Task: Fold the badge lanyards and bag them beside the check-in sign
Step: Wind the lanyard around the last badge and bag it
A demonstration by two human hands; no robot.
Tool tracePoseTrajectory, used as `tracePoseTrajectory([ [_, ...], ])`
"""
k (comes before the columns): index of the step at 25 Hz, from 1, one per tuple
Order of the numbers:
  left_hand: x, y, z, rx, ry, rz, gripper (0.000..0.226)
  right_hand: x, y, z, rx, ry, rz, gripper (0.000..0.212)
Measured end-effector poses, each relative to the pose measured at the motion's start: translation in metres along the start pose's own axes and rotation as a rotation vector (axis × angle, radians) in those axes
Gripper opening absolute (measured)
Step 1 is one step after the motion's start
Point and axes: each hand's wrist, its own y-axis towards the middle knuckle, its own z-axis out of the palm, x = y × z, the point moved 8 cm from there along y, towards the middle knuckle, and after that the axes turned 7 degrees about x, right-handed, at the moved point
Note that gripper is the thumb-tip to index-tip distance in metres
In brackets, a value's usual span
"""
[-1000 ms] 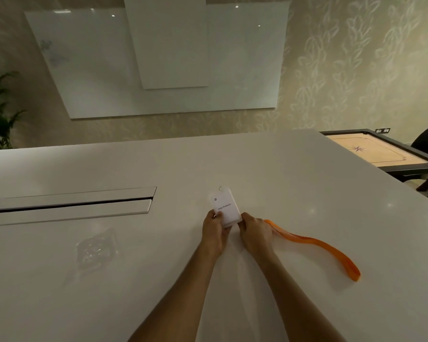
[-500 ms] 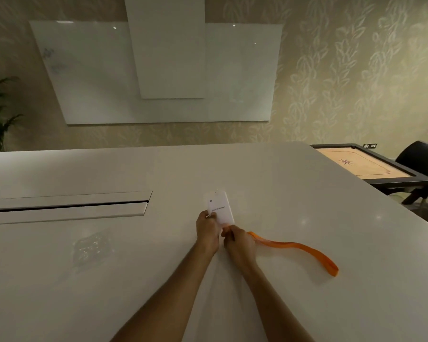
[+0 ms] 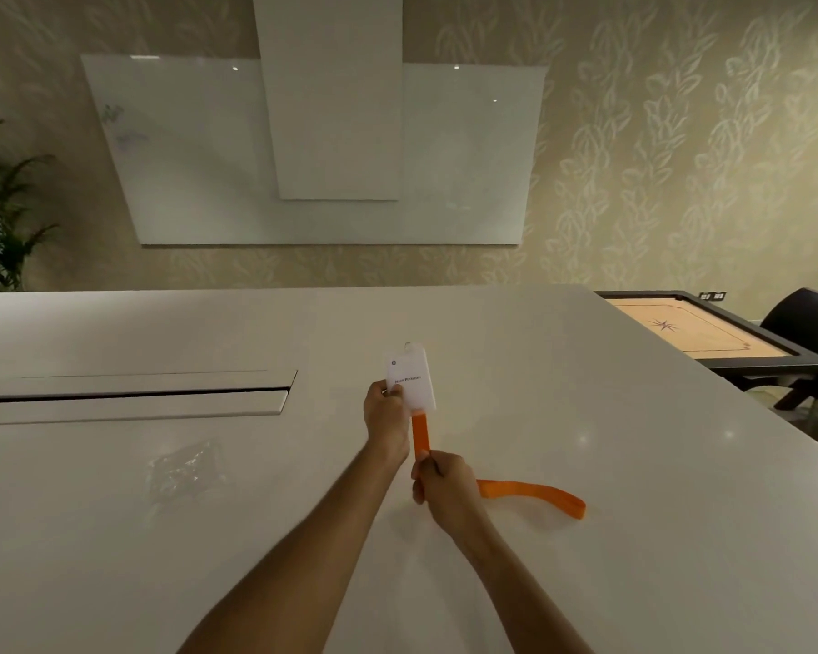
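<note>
On one white table (image 3: 586, 535) lie one clear plastic bag (image 3: 183, 472) and one orange lanyard (image 3: 530, 494), pinched by the right hand (image 3: 440, 488), while the left hand (image 3: 386, 413) grips its one white badge (image 3: 409, 377).

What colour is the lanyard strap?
Orange, plain with no visible print; the strap shows best in the head view, trailing from the right hand.

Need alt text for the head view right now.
Left hand holds a white badge while the right hand grips its orange lanyard, which trails onto the white table. A clear bag lies left.
</note>
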Motion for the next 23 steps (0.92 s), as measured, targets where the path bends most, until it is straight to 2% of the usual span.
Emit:
tracePoseTrajectory([
  [6,-0.033,-0.001,-0.011,0.000,0.100,0.131,0.011,0.040,-0.022,-0.002,0.058,-0.156,-0.061,0.042],
  [13,-0.059,-0.008,-0.006,0.077,0.155,0.246,0.013,0.110,-0.048,-0.026,0.251,0.140,-0.306,0.045],
  [16,-0.061,-0.010,-0.006,0.123,0.068,0.200,0.010,0.146,-0.057,-0.043,0.245,0.130,-0.444,0.043],
  [19,-0.070,-0.017,-0.002,0.177,0.043,0.261,0.018,0.175,-0.063,-0.060,0.200,0.100,-0.560,0.036],
  [23,-0.068,-0.024,-0.001,0.179,0.215,0.305,0.010,0.203,-0.063,-0.076,0.223,0.153,-0.679,0.028],
])
